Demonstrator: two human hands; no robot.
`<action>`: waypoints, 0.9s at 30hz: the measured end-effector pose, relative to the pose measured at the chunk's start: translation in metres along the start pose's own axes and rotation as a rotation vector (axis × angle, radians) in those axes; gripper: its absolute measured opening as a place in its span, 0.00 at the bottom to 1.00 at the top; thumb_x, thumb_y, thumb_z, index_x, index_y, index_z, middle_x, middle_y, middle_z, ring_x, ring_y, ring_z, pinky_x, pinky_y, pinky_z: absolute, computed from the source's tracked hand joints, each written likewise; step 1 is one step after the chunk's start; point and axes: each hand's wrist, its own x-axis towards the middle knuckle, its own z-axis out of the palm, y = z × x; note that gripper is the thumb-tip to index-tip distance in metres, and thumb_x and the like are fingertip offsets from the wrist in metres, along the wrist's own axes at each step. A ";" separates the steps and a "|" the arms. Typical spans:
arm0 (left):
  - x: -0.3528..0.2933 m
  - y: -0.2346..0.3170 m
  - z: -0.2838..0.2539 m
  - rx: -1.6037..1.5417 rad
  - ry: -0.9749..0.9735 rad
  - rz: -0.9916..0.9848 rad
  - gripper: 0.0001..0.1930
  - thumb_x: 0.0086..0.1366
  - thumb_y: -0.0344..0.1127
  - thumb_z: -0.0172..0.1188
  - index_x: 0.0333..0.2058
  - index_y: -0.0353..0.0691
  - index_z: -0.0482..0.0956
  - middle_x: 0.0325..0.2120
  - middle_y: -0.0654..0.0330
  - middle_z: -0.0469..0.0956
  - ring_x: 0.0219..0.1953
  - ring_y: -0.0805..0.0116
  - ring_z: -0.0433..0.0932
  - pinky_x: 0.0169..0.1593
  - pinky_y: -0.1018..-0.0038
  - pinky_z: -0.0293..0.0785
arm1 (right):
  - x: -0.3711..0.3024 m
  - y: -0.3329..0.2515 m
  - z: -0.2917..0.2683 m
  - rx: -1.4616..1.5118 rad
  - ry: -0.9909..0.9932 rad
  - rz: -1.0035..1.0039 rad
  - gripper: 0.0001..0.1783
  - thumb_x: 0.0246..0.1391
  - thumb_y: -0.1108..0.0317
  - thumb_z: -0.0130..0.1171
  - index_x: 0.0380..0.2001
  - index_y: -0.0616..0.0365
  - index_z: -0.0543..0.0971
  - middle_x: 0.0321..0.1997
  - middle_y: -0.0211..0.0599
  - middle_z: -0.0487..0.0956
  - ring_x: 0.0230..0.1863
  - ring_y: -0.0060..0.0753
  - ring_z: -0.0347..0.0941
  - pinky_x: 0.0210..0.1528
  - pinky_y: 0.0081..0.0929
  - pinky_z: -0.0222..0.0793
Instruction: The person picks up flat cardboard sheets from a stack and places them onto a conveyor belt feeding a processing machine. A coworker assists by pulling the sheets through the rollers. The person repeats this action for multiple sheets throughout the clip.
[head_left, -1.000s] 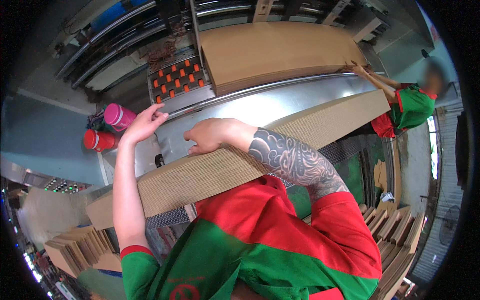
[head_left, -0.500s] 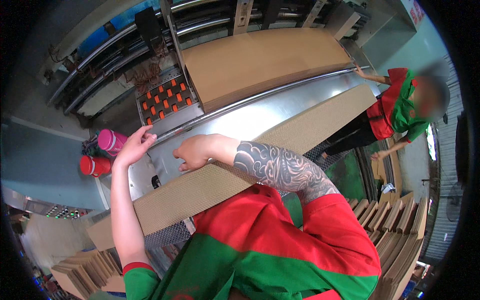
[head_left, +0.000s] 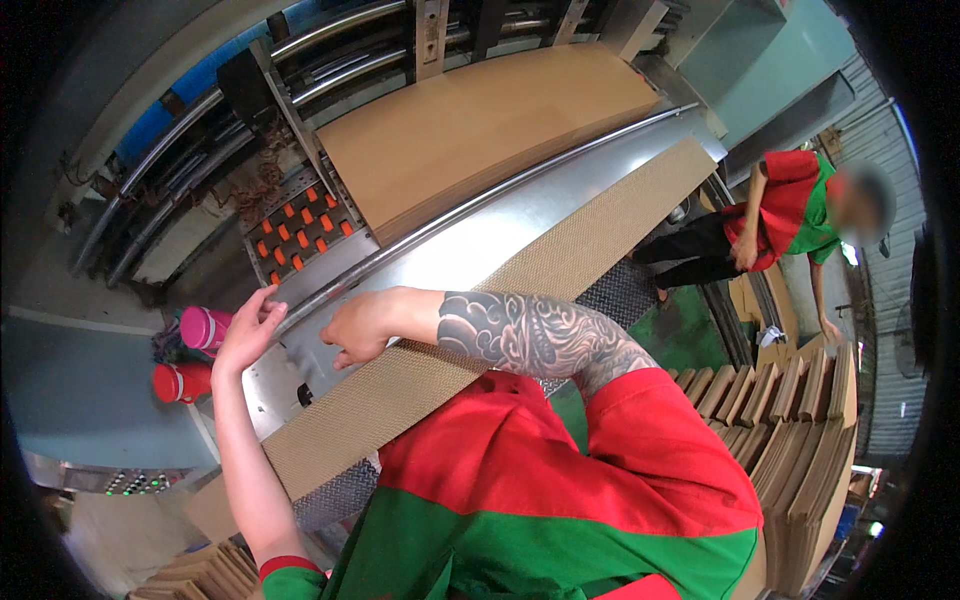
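My left hand (head_left: 250,330) is held up over the metal table (head_left: 465,235), fingers apart and nothing in it. To its right, my right hand (head_left: 358,327) hovers with loosely bent fingers pointing left, and nothing shows in its grasp. Beneath my tattooed right forearm runs a long band of corrugated cardboard (head_left: 590,235), its fluted texture facing up. It slants from the lower left, partly behind my left forearm, to the far right end of the table. Beyond a metal bar lies a stack of flat brown cardboard sheets (head_left: 480,135) in the machine.
Orange rollers (head_left: 305,232) sit left of the sheet stack. A pink jug (head_left: 203,328) and a red jug (head_left: 180,382) stand at the left. Bundled cardboard (head_left: 790,440) is piled at the right, where a co-worker (head_left: 790,215) reaches down. A control panel (head_left: 135,483) is lower left.
The view has shifted, so the machine and table sit further left. The co-worker has drawn a hand back from the machine's end and reaches toward the bundles. My hands keep nearly the same pose.
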 end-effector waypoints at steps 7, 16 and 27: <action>0.006 0.005 -0.004 0.008 0.001 0.025 0.32 0.77 0.49 0.63 0.71 0.37 0.71 0.51 0.50 0.84 0.52 0.60 0.84 0.59 0.63 0.79 | -0.034 -0.047 -0.023 0.148 0.041 -0.049 0.49 0.62 0.31 0.63 0.67 0.67 0.72 0.54 0.62 0.84 0.58 0.65 0.81 0.62 0.56 0.75; -0.018 0.046 -0.011 -0.092 0.267 0.166 0.26 0.76 0.42 0.64 0.68 0.40 0.75 0.54 0.52 0.84 0.54 0.60 0.84 0.59 0.63 0.79 | -0.092 -0.110 0.024 -0.194 0.274 0.071 0.69 0.44 0.39 0.78 0.78 0.69 0.56 0.69 0.56 0.72 0.72 0.56 0.69 0.73 0.62 0.64; -0.286 -0.060 -0.098 -0.155 0.912 -0.080 0.33 0.85 0.55 0.44 0.76 0.38 0.67 0.72 0.51 0.71 0.73 0.58 0.70 0.75 0.60 0.61 | -0.099 -0.112 0.038 -0.193 0.443 0.046 0.63 0.51 0.37 0.74 0.78 0.65 0.58 0.66 0.51 0.73 0.70 0.53 0.68 0.74 0.59 0.59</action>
